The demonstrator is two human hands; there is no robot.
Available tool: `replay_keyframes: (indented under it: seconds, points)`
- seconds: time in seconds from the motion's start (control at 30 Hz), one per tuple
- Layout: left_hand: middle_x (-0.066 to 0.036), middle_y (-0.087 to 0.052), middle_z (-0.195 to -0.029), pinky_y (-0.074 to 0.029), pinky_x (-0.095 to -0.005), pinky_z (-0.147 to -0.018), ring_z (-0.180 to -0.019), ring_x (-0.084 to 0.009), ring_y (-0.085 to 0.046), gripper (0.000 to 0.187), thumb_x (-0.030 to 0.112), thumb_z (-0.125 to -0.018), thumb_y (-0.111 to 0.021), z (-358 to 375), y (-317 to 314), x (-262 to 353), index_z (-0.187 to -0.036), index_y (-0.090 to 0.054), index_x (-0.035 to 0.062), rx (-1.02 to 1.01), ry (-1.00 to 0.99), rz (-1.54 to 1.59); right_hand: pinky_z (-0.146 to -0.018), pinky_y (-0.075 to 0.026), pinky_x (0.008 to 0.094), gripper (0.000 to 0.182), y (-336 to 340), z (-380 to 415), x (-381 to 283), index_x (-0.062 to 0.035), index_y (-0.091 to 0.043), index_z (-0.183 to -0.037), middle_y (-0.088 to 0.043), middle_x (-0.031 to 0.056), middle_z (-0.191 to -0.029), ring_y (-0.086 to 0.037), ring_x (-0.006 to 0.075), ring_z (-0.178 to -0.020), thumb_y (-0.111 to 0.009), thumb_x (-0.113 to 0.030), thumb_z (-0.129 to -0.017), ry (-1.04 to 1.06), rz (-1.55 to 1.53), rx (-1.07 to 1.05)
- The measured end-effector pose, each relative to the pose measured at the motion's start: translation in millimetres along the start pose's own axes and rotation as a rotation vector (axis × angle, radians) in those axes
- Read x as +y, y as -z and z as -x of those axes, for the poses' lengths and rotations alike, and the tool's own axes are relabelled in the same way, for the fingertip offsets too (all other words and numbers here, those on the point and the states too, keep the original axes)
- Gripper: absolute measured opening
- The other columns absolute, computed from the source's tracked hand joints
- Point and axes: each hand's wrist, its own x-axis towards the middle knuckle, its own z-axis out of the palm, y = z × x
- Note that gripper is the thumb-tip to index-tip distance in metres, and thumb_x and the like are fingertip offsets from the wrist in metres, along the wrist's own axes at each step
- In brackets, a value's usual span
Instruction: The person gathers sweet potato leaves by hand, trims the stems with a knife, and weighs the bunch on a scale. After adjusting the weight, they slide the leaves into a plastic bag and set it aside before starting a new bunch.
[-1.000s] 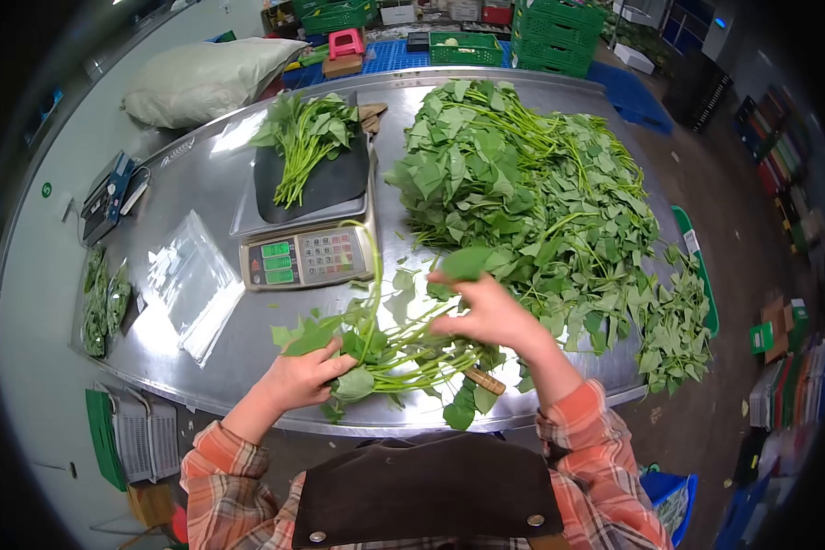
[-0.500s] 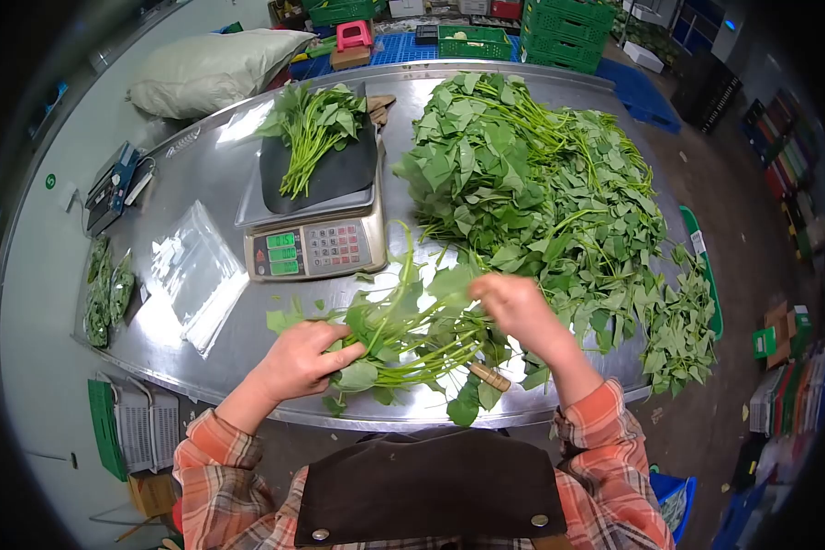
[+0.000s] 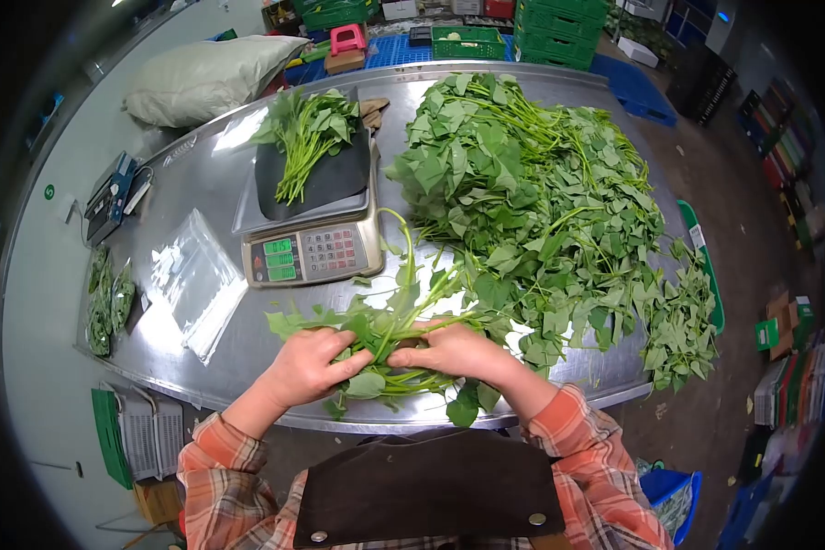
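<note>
Near the table's front edge, my left hand is closed around leafy green stems. My right hand is beside it, its fingers pressed onto the same stems. One long stem curls upward from them. Behind them stands a scale with green lit digits. A bunch of greens lies on its black tray, leaves away from me and stalks toward me. A big pile of leafy greens covers the right part of the steel table.
Clear plastic bags and bagged greens lie at the left, below a small blue device. A large white sack rests at the back left. Green crates stand beyond the table's far edge.
My right hand has moved left and down to my left hand and now grips the stems there. The wooden-looking handle seen earlier beside the stems no longer shows.
</note>
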Motion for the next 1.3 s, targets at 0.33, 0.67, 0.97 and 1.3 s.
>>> replay_keyframes:
  seconds: [0.33,0.67,0.97,1.3]
  points:
    - [-0.011,-0.058,-0.092,-0.048,-0.0345,-0.056,-0.070,-0.0266,-0.058,0.054,0.003,-0.055,-0.067,18.9,1.7,-5.8,-0.108,-0.058,0.0119,0.067,0.058,0.052,-0.061,-0.046,0.0269,0.018,51.8,6.2,49.8,-0.0003,-0.057,-0.093,-0.055,0.0017,-0.060,-0.054,0.0114,-0.057,-0.051,-0.017,-0.093,0.146,-0.913,0.532]
    - [-0.010,-0.058,-0.092,-0.049,-0.0348,-0.057,-0.071,-0.0251,-0.059,0.050,0.007,-0.058,-0.065,-3.3,5.1,-2.3,-0.107,-0.058,0.0117,-0.038,-0.138,0.050,-0.086,-0.046,0.0310,0.034,38.5,9.6,-18.3,-0.0021,-0.059,-0.114,-0.065,0.0069,-0.099,-0.058,0.0176,-0.097,-0.065,-0.015,-0.084,0.185,-0.302,0.051]
    - [-0.010,-0.059,-0.094,-0.047,-0.0381,-0.062,-0.075,-0.0280,-0.058,0.056,0.000,-0.054,-0.064,9.9,5.3,-6.9,-0.108,-0.055,0.0080,0.060,0.057,0.134,-0.067,-0.046,0.0315,0.015,53.3,12.9,18.5,0.0007,-0.063,-0.090,-0.062,0.0126,-0.082,-0.059,0.0246,-0.070,-0.057,-0.011,-0.085,0.193,0.090,0.739]
    - [-0.010,-0.059,-0.094,-0.047,-0.0377,-0.064,-0.077,-0.0289,-0.059,0.057,0.002,-0.052,-0.068,15.3,-0.1,-8.8,-0.107,-0.055,0.0065,0.038,0.127,0.077,-0.062,-0.045,0.0255,0.019,34.7,29.0,-3.8,-0.0041,-0.063,-0.091,-0.055,0.0048,-0.082,-0.057,0.0145,-0.073,-0.070,-0.016,-0.078,0.228,0.183,0.422]
